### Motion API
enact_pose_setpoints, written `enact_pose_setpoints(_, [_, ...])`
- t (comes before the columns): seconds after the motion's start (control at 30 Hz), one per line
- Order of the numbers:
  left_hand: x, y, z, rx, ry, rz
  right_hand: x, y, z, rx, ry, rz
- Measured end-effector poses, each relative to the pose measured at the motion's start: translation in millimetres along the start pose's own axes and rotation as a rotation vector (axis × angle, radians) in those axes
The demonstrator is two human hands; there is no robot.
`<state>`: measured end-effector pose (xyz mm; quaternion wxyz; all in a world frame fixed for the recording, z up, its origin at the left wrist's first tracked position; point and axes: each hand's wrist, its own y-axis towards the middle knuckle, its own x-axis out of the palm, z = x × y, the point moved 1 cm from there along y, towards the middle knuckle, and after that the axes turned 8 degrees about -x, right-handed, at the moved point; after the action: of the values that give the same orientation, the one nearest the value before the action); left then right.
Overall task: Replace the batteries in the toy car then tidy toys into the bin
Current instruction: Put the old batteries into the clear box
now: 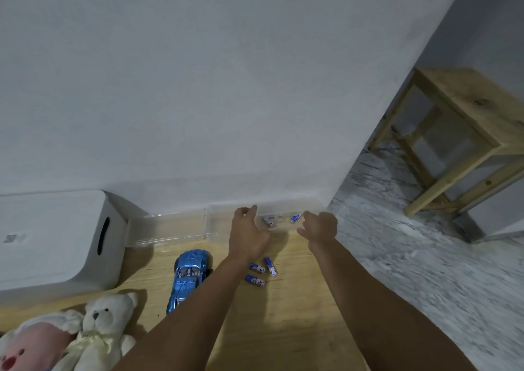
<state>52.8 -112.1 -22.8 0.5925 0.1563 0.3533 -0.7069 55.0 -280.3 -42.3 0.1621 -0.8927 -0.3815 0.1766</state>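
while over the clear box (pixel 215 223) | left grip (pixel 248 233) loose, empty | right grip (pixel 319 227) loose, empty

Toy car (pixel 188 277): metallic blue; batteries (pixel 261 271) just right of it: blue with white lettering. Left of the car, bin (pixel 56 237) white, teddy bear (pixel 105 331) cream. Floor (pixel 425 257) right of the car: grey-white marbled.

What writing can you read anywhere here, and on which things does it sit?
"GP": white letters on the blue batteries lying on the floor by the toy car.
White bin: a small grey mark on its lid, too blurred to read.
Batteries in the clear box: print too small to read.
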Motion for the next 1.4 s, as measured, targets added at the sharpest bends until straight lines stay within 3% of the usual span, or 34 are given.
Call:
enact_pose_setpoints(0.1, [2.5,-2.7,-1.9,0.121,0.327,-0.088,-5.9,-6.4,4.7,-0.146,-0.345,0.142])
enact_pose_setpoints(0.27, [8.0,-0.4,-7.5,0.167,0.726,-0.289,-9.5,-6.1,19.8,-0.445,-0.824,0.006])
enact_pose_setpoints(0.43, [15.4,5.7,-16.6,0.090,0.664,-0.383,-10.7,-6.7,31.7,-0.462,-1.007,-0.155])
enact_pose_setpoints(0.77, [20.4,4.0,-18.8,0.049,0.649,-0.425,-16.5,-8.5,40.0,-0.492,-1.165,-0.278])
enact_pose_setpoints(1.0, [17.1,4.3,-28.2,0.127,0.546,-0.429,-17.5,-14.8,35.6,-0.456,-1.157,-0.331])
enact_pose_setpoints(1.07, [9.4,-0.3,-31.8,0.162,0.387,-0.364,-16.3,-21.3,36.6,-0.523,-1.138,-0.278])
enact_pose_setpoints(1.2, [-16.7,-18.1,-41.3,0.181,0.160,0.007,-2.9,-39.1,49.2,-0.742,-0.961,-0.230])
enact_pose_setpoints(1.3, [-37.4,-29.0,-55.4,0.075,0.134,0.200,13.6,-53.9,53.2,-0.598,-0.942,-0.360])
enact_pose_setpoints(1.4, [-53.9,-35.5,-80.3,-0.076,0.221,0.271,25.7,-65.3,57.9,-0.523,-1.018,-0.402])
